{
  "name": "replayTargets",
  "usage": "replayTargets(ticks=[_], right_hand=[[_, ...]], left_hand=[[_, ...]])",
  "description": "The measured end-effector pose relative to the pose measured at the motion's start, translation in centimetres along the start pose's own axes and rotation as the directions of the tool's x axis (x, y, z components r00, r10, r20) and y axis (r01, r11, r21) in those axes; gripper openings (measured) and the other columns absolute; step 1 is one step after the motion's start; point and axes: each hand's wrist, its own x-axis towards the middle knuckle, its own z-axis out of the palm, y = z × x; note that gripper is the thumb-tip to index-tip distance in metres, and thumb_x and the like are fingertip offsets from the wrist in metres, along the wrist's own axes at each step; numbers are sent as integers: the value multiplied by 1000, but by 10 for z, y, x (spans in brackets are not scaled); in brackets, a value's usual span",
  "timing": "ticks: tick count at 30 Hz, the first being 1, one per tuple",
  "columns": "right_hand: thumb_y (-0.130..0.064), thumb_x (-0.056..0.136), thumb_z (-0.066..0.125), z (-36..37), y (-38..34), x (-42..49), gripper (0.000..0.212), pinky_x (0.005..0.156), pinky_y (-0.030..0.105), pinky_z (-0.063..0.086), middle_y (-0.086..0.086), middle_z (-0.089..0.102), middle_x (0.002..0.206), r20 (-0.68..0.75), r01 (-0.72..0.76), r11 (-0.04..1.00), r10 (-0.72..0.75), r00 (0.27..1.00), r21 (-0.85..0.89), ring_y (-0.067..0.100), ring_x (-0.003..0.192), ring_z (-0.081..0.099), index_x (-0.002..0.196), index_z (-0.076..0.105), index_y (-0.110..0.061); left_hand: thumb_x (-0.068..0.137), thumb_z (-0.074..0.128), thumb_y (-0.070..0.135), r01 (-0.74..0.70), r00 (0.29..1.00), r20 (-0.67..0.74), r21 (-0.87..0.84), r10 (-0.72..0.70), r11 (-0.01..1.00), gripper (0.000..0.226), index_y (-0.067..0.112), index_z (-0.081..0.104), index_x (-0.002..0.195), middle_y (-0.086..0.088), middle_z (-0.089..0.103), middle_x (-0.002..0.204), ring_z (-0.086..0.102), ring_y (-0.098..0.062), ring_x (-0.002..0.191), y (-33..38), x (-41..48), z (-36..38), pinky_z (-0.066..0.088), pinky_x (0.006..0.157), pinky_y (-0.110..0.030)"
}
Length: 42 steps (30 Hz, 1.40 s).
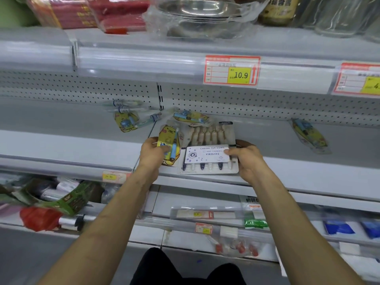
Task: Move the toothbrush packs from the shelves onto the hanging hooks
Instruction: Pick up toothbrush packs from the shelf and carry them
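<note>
Two packs are being picked up: the left hand (153,153) pinches a yellow toothbrush pack (169,140), the right hand (247,159) grips a wide multi-brush pack (208,154) on the shelf (287,147); next, seemingly, lifting both to hooks, none visible.

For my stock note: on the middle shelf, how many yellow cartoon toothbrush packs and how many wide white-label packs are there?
Yellow cartoon packs: 4, one held by the left hand
Wide white-label pack: 1, held by the right hand
Total: 5
Clear packs at back left overlap; not counted.
</note>
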Motion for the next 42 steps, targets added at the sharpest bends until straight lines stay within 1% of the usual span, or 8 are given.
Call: replayTargets(ticks=[6, 11, 15, 21, 28, 34, 38, 42], right_hand=[[24, 85, 63, -9, -8, -22, 62, 58, 40, 63, 19, 72, 116, 34, -59, 996, 57, 998, 70, 33, 95, 76, 131, 52, -16], [24, 81, 64, -30, -14, -47, 64, 89, 47, 63, 20, 74, 117, 1, 15, 999, -15, 1000, 35, 37, 110, 72, 123, 57, -25], [26, 81, 61, -60, -17, -74, 61, 73, 34, 61, 18, 74, 103, -79, 33, 997, -27, 996, 74, 29, 91, 69, 123, 59, -18], [20, 79, 57, -141, -6, -121, 48, 99, 46, 56, 16, 76, 106, -202, 51, 990, -24, 979, 128, 29, 100, 70, 120, 68, -2], [20, 81, 53, -298, -1, -207, 49, 79, 37, 63, 13, 70, 112, -371, 151, 978, -88, 925, 145, 24, 100, 71, 125, 58, -2], [20, 82, 50, -427, -14, -287, 53, 71, 28, 60, 9, 74, 107, -548, 255, 952, -123, 827, 171, 18, 93, 72, 124, 60, -10], [19, 85, 48, -502, -25, -333, 48, 59, 24, 57, -7, 75, 88, -683, 320, 933, -124, 719, 167, 10, 81, 71, 118, 59, -13], [17, 85, 49, -572, -26, -372, 49, 57, 24, 55, -8, 74, 94, -805, 376, 910, -88, 587, 174, 9, 84, 71, 118, 60, -17]], left_hand=[[79, 75, -1, 87, 996, -2, -33, -88, 996, 42, 20, 57, 111, -18, 74, 109, 74, -39, 99, 9, -9, -19, 59, 94, -59], [82, 72, -1, 136, 989, 73, -44, -132, 990, 36, 19, 59, 109, -26, 73, 109, 74, -46, 101, 23, -28, -18, 61, 84, -63], [92, 67, 0, 151, 974, 175, -35, -142, 988, 27, 15, 59, 113, -24, 71, 111, 75, -34, 82, 27, -49, -2, 62, 74, -53], [95, 64, -3, 203, 930, 324, -53, -176, 978, 29, 6, 62, 122, -22, 76, 114, 76, -32, 85, 9, -101, 55, 63, 65, -41], [99, 59, 0, 226, 850, 483, 27, -210, 974, 37, -2, 58, 136, -25, 72, 123, 72, -40, 101, -16, -208, 175, 60, 88, -62], [100, 59, 1, 161, 747, 630, 136, -211, 978, 33, 1, 59, 133, -29, 70, 123, 72, -36, 89, -17, -299, 307, 59, 82, -56], [98, 64, 2, 102, 630, 747, 191, -212, 976, 33, 2, 59, 130, -27, 71, 121, 71, -40, 96, -11, -358, 394, 53, 92, -74], [98, 65, 0, 10, 485, 854, 212, -190, 977, 27, 1, 61, 125, -22, 73, 111, 74, -34, 89, -10, -417, 482, 62, 78, -51]])
